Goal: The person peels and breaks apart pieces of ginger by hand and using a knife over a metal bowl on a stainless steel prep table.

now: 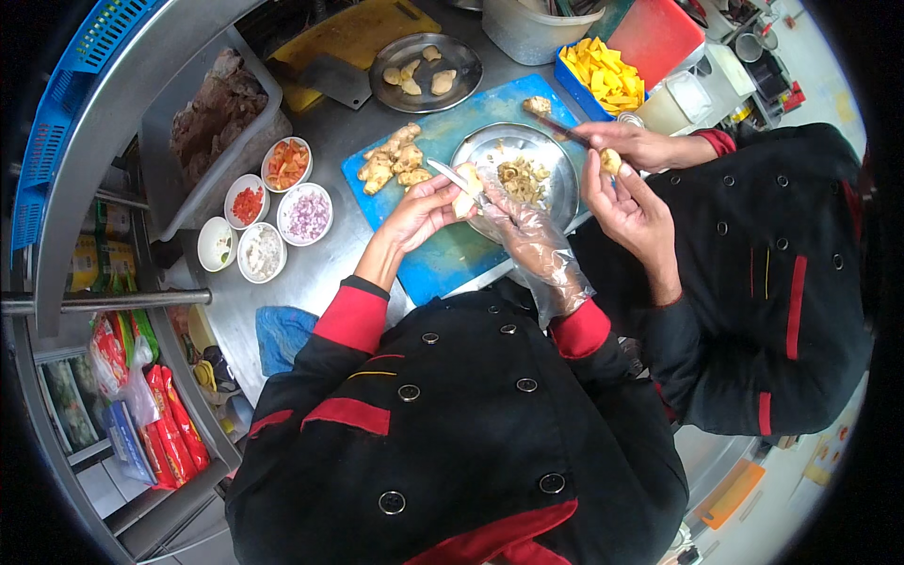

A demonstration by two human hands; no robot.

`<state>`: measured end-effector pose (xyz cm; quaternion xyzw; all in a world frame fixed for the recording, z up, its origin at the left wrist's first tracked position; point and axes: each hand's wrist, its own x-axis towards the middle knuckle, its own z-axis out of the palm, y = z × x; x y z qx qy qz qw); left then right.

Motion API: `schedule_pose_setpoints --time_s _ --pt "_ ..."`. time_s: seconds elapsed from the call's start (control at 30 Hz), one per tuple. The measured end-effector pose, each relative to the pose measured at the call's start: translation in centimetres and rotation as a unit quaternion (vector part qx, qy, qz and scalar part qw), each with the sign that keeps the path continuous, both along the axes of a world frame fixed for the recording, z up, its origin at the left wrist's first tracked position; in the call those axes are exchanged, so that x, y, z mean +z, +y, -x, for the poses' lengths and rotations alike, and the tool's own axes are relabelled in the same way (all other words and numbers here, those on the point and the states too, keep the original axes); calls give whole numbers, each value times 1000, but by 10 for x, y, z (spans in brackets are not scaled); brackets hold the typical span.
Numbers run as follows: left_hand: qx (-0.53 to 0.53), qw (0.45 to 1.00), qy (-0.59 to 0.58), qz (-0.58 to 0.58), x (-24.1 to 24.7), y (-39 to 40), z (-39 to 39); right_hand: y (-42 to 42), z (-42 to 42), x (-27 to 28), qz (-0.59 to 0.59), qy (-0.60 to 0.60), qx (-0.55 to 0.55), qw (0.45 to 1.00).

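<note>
My bare left hand (424, 210) grips a peeled piece of ginger (463, 205) above the near edge of a blue cutting board (448, 272). In a clear plastic glove, my right hand (526, 233) holds a small knife (446, 172), its blade lying against the ginger. The glove partly hides the knife's handle. Below my right hand, a round steel plate (487, 136) carries ginger peelings (524, 178). Unpeeled ginger root (392, 157) rests on the board to the left. A smaller ginger piece (537, 105) lies near the board's far corner.
Beside me, a co-worker's hands (628, 212) hold a knife and a ginger piece. Peeled ginger lies on a steel plate (459, 60) near a cleaver (335, 79). Left are bowls of chopped ingredients (306, 214), a meat tub (212, 187) and a blue cloth (282, 339). Yellow strips fill a basket (575, 83).
</note>
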<state>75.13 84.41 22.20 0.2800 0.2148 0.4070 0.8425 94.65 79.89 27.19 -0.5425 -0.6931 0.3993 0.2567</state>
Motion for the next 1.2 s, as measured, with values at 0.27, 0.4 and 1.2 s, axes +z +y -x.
schedule_pose_setpoints --time_s 0.27,0.4,1.2 --pt "24 999 47 12 -18 4 3 3 23 -30 80 125 -92 985" --pt "42 996 82 -13 -19 3 3 1 31 -23 111 169 -118 972" --pt "-16 997 59 -37 -19 -3 1 13 -10 -38 27 93 17 995"
